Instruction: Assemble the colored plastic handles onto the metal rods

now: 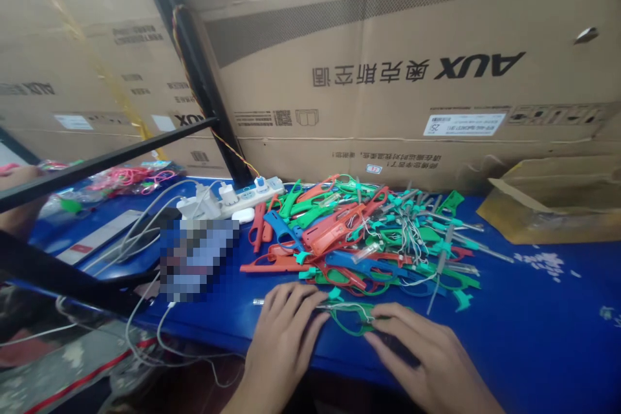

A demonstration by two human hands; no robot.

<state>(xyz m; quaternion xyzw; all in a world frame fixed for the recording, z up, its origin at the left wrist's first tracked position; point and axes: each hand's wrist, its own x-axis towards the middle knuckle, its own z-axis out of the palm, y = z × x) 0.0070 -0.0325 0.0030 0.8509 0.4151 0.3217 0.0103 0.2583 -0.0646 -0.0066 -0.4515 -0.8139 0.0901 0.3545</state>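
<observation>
My left hand (284,336) is closed over the metal tube of a green kitchen lighter (350,330) near the table's front edge. The tube's tip pokes out left of my fingers, and a thin white wire runs along the handle. My right hand (427,352) grips a dark slim tool (400,347), its near end against the lighter's right part. What kind of tool it is does not show. Just beyond my hands lies a pile of lighter parts (334,233): red, green and blue handles, teal pieces, metal tubes and white wires.
A white power strip (252,194) with plugs and cables lies behind a blurred-out device (198,262). A cardboard box (548,207) sits at the right, large cartons (369,77) behind. At left are a black metal frame (111,162), bagged items (126,178) and another person's hand (24,191).
</observation>
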